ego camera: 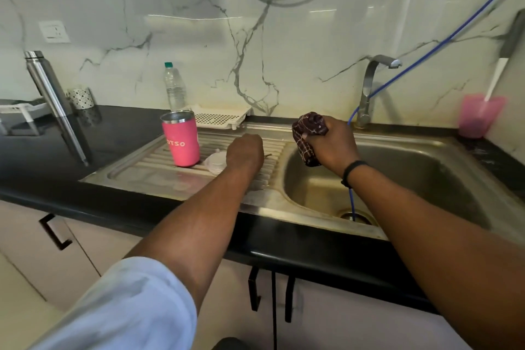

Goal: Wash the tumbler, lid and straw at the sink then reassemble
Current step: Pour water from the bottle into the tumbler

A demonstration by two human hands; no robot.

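Steel drainboard [159, 162]: lid [215, 163] just beside curled left-hand fingers [245, 150], right hand [331, 145] gripping cloth [308, 136]

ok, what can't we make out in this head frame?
- Straw: only a thin tip shows past the left hand, which hides its grip.
- Clear lid: right part behind that hand.
- Tumbler logo: first letters turned away.
- Right hand: fingertips buried in the dark checked cloth.

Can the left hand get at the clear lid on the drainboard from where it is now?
Probably yes. The left hand hovers right beside the clear lid on the drainboard, partly covering it. The pink tumbler stands at the lid's far side, out of the way.
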